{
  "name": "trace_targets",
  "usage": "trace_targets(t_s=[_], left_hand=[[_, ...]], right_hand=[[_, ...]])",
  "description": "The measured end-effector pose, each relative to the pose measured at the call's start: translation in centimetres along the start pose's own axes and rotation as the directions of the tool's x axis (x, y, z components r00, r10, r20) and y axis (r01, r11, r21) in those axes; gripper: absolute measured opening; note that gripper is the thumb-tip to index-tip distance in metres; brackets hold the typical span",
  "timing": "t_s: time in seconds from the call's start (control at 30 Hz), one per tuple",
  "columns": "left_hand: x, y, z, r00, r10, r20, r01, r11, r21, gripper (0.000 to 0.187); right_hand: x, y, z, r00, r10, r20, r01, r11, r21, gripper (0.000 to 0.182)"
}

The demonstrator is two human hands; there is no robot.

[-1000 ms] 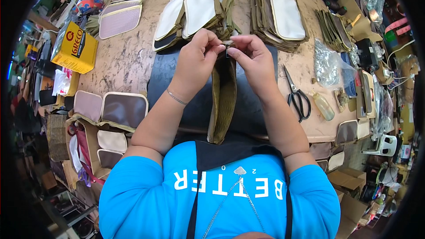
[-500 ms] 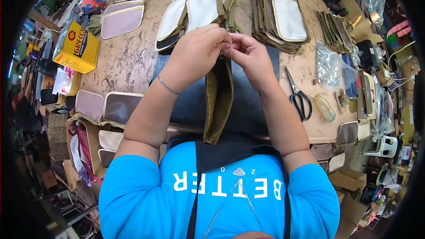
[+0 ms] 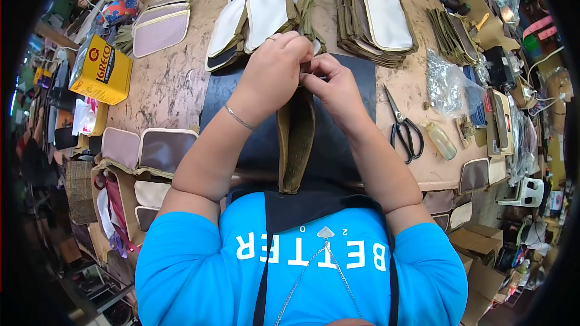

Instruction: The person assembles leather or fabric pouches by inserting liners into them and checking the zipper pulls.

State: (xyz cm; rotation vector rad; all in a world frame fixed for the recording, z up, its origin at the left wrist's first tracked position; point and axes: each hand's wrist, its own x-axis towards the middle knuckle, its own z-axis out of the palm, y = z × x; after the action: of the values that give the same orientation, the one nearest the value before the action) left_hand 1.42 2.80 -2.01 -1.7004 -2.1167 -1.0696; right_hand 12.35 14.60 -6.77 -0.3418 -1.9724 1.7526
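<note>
An olive-brown folded pouch piece (image 3: 295, 145) stands on its edge between my forearms, its mouth parted toward me. My left hand (image 3: 277, 66) is closed at the far end of this piece, thumb and fingers pinched together. Just to its right, my right hand (image 3: 332, 84) pinches at the same end. A small brown bit shows between the fingertips of both hands, too small to make out. The piece rests over a black mat (image 3: 338, 127), its near end close to my black apron (image 3: 320, 208).
Black-handled scissors (image 3: 406, 136) and a bottle (image 3: 441, 140) lie at the right. Stacks of white-and-olive panels (image 3: 266, 15) and more panels (image 3: 386, 21) stand behind the mat. A yellow Greco can (image 3: 101, 69) stands left. Clear plastic bags (image 3: 448, 87) lie right.
My right hand's fingers have shifted slightly lower and spread a little from the left. A small brown bit now shows between them. The whole view has shifted slightly.
</note>
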Motion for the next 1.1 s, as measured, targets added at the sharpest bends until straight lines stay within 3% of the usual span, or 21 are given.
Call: trace_targets(t_s=[0.1, 0.17, 0.2, 0.23, 0.27, 0.37, 0.47, 0.57, 0.67, 0.77, 0.83, 0.9, 1.0, 1.07, 1.1], left_hand=[[-0.1, -1.1, 0.4, 0.963, -0.232, 0.141, 0.269, 0.882, -0.387, 0.013], [-1.4, -1.9, 1.3, 0.944, -0.285, 0.168, 0.331, 0.819, -0.468, 0.019], [-2.0, -1.9, 1.4, 0.931, -0.313, 0.191, 0.366, 0.778, -0.510, 0.023], [-2.2, -2.1, 1.3, 0.925, -0.313, 0.218, 0.376, 0.839, -0.393, 0.019], [-2.4, -1.9, 1.3, 0.924, -0.323, 0.202, 0.380, 0.820, -0.427, 0.018], [-2.3, -1.0, 1.2, 0.924, -0.350, 0.153, 0.379, 0.790, -0.481, 0.017], [-2.1, -0.7, 1.7, 0.926, -0.361, 0.107, 0.368, 0.806, -0.465, 0.018], [-2.1, -0.4, 2.5, 0.921, -0.385, 0.065, 0.365, 0.789, -0.494, 0.020], [-2.0, -0.2, 2.7, 0.888, -0.457, 0.061, 0.410, 0.722, -0.558, 0.023], [-2.0, 0.1, 2.8, 0.830, -0.554, 0.065, 0.454, 0.604, -0.655, 0.025], [-2.0, 1.0, 3.0, 0.800, -0.600, 0.031, 0.440, 0.551, -0.709, 0.026], [-1.7, 1.6, 3.3, 0.815, -0.576, -0.065, 0.386, 0.624, -0.680, 0.025], [-1.5, 1.5, 3.9, 0.803, -0.563, -0.196, 0.323, 0.688, -0.650, 0.027], [-1.0, 0.2, 3.9, 0.763, -0.557, -0.329, 0.243, 0.718, -0.653, 0.028], [-0.3, 0.1, 2.6, 0.738, -0.626, -0.253, 0.217, 0.574, -0.790, 0.027]], right_hand=[[-0.4, -0.1, -0.1, 0.997, 0.079, -0.026, -0.077, 0.994, 0.072, 0.018], [-0.6, -0.6, 0.0, 0.990, 0.110, -0.084, -0.099, 0.987, 0.129, 0.024], [-0.7, -0.6, -0.1, 0.991, 0.097, -0.097, -0.092, 0.995, 0.048, 0.027], [-0.8, -0.6, -0.2, 0.991, 0.084, -0.107, -0.088, 0.996, -0.033, 0.030], [-0.9, -0.6, -0.3, 0.991, 0.071, -0.116, -0.084, 0.990, -0.114, 0.033], [-1.8, -1.2, -0.2, 0.989, -0.138, -0.048, 0.111, 0.923, -0.369, 0.036], [-2.4, -3.0, 0.0, 0.948, -0.317, 0.042, 0.271, 0.725, -0.633, 0.036], [-2.1, -3.3, -0.5, 0.892, -0.443, 0.091, 0.354, 0.559, -0.750, 0.033], [-2.3, -3.0, -0.9, 0.775, -0.614, 0.153, 0.480, 0.412, -0.774, 0.023], [-3.0, -3.1, -1.2, 0.668, -0.681, 0.300, 0.580, 0.223, -0.784, 0.014], [-3.6, -3.7, -1.2, 0.629, -0.698, 0.341, 0.615, 0.179, -0.768, 0.011], [-3.4, -3.6, -1.1, 0.563, -0.750, 0.347, 0.647, 0.138, -0.750, 0.009], [-4.1, -4.2, -1.7, 0.598, -0.692, 0.405, 0.660, 0.138, -0.738, 0.009], [-5.7, -4.2, -1.5, 0.545, -0.698, 0.464, 0.734, 0.130, -0.666, 0.009], [-6.8, -4.0, -1.5, 0.556, -0.675, 0.485, 0.762, 0.181, -0.621, 0.010]])
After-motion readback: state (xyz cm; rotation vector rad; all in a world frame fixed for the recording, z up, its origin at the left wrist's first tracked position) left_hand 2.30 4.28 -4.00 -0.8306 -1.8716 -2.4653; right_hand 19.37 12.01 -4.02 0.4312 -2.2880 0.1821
